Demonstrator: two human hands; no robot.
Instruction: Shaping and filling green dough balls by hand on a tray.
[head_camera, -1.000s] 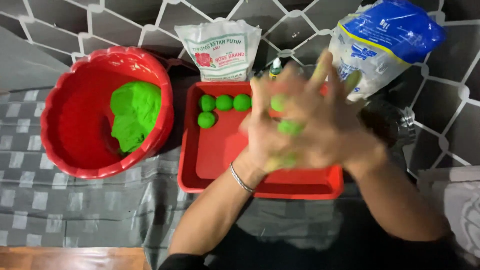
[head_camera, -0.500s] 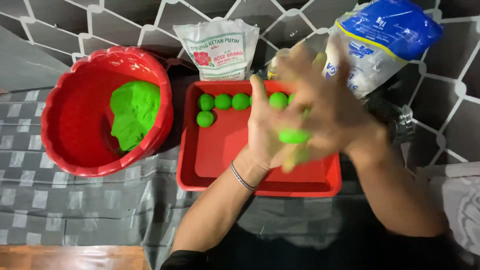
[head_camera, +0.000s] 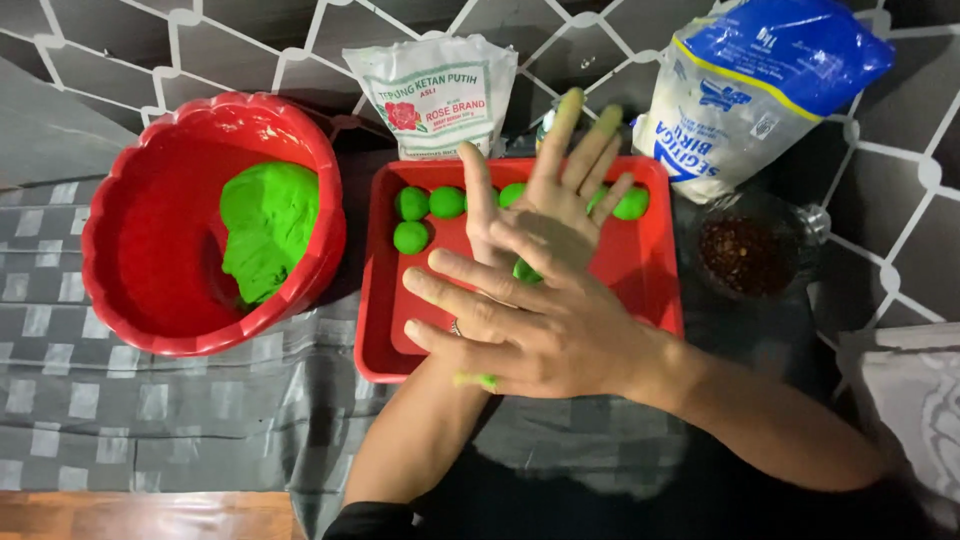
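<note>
Over a red rectangular tray (head_camera: 372, 330), my two hands press a small green dough ball (head_camera: 524, 271) between their palms. My left hand (head_camera: 555, 200) lies underneath with green-stained fingers pointing away from me. My right hand (head_camera: 540, 335) lies across it, fingers pointing left, a ring on one finger. Only a sliver of the ball shows between the palms. Several finished green balls (head_camera: 411, 203) sit in a row along the tray's far edge, partly hidden by my left hand.
A red scalloped bowl (head_camera: 150, 250) at the left holds a lump of green dough (head_camera: 268, 225). Behind the tray lean a white flour bag (head_camera: 435, 95) and a blue-and-white bag (head_camera: 760, 90). A glass bowl of dark brown crumbs (head_camera: 745, 255) stands at the right. A grey checked cloth (head_camera: 100, 420) covers the table.
My hands have slid across each other around the dough ball. The right hand has moved down and toward me; the left hand's fingers now point away from me.
</note>
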